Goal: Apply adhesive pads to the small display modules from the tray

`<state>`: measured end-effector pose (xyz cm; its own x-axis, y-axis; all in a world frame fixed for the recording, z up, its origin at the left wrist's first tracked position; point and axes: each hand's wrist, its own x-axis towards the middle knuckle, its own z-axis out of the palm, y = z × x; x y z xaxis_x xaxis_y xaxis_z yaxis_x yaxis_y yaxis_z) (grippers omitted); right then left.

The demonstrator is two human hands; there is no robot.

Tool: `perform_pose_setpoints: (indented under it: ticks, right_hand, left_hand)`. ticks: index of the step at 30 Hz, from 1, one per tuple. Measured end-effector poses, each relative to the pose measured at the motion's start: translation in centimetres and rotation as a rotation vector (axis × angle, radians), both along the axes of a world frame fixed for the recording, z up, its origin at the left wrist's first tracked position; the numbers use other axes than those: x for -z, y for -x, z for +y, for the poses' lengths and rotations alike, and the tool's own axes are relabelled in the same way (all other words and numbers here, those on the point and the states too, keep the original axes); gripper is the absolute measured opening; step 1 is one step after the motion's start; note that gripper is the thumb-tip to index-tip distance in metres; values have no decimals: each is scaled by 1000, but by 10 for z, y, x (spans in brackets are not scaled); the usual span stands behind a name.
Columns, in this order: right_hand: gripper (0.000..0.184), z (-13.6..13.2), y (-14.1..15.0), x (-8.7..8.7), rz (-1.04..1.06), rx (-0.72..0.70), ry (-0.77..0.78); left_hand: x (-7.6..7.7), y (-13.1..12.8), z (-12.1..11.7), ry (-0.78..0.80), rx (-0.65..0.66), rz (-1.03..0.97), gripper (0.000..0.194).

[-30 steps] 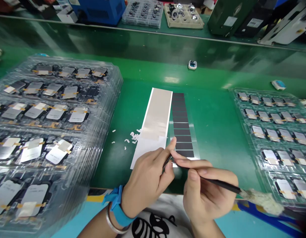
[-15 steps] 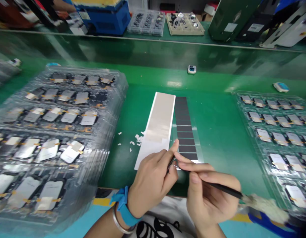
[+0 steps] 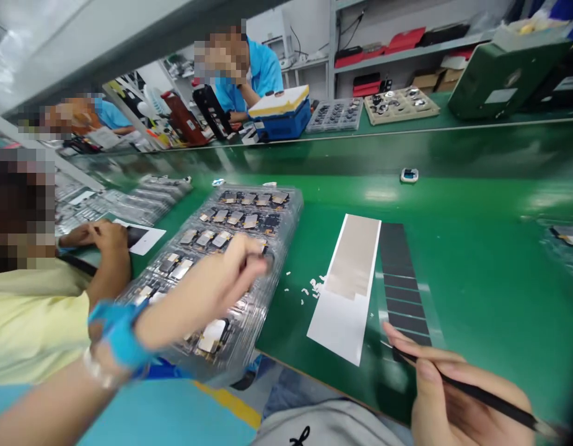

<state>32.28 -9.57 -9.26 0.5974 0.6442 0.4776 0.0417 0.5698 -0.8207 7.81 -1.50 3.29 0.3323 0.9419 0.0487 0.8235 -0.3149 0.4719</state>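
My left hand (image 3: 235,269) reaches over a stack of clear plastic trays (image 3: 279,279). Its fingers are pinched and smeared by motion; a small dark thing shows at the fingertips, too blurred to name. Rows of small flat parts with silvery and dark faces lie in the top tray. My right hand (image 3: 467,396) grips a slim black pen-like tool (image 3: 488,399), its fine tip pointing left near the dark strips. Beside that tip lies a clear sheet of dark grey adhesive strips (image 3: 398,254). To its left is a white backing sheet with a beige film (image 3: 354,257).
Small white scraps (image 3: 316,286) lie left of the backing sheet. A small white-rimmed part (image 3: 409,176) sits farther back. Another tray (image 3: 567,238) stands at the right edge. On the left a co-worker's hands (image 3: 103,235) work beside the trays; more people sit beyond the shelf.
My left hand has left the right hand and swung left over the tray stack. The view has turned left and up. My right hand still holds the black tool.
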Motion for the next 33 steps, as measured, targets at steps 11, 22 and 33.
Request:
perform_pose_setpoints:
  ticks: [11,22,33]
  right_hand:
    - [23,2,-8,13,-41,-66,-14]
    - [25,-2,-11,18,-37,-105,27]
    - [17,5,-5,2,-68,-7,-29]
  left_hand:
    - [31,29,140,320,89,95,23]
    - [1,35,113,302,284,279,22]
    - [-10,26,105,381,429,361,16]
